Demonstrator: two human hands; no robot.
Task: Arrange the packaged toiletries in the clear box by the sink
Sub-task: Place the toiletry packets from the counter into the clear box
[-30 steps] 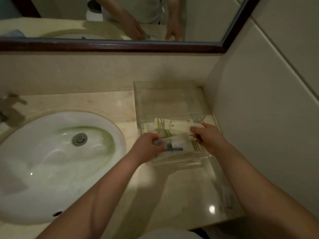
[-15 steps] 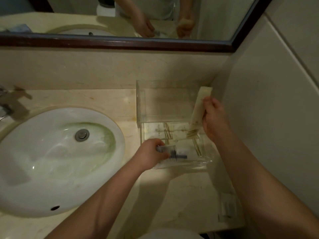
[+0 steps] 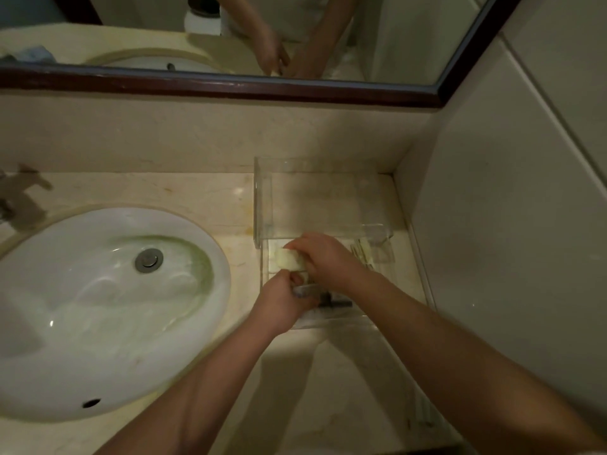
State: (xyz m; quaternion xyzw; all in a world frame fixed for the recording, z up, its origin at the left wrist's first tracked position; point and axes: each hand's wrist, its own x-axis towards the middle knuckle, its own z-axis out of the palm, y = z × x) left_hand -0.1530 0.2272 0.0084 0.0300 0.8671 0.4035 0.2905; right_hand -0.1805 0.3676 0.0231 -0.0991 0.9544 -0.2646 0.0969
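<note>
A clear box [image 3: 262, 205] stands on the counter right of the sink, its lid raised at the back. My right hand [image 3: 325, 257] is inside the box's left part, closed on a cream packaged toiletry [image 3: 289, 260] whose end sticks out to the left. My left hand [image 3: 282, 305] is at the box's front left corner, pinching a clear packet with a dark item [image 3: 331, 300] inside. More cream packets with striped print [image 3: 363, 254] lie at the box's right side, partly hidden by my right hand.
A white oval sink [image 3: 108, 307] with a metal drain [image 3: 148, 260] fills the left. A faucet [image 3: 19, 198] sits at the far left edge. The mirror [image 3: 230, 37] runs above the backsplash, and a wall [image 3: 509, 224] closes in the right side.
My right hand brought the cream packet down from upright at the box's right side and moved it left into the box. My left hand stayed on the clear packet.
</note>
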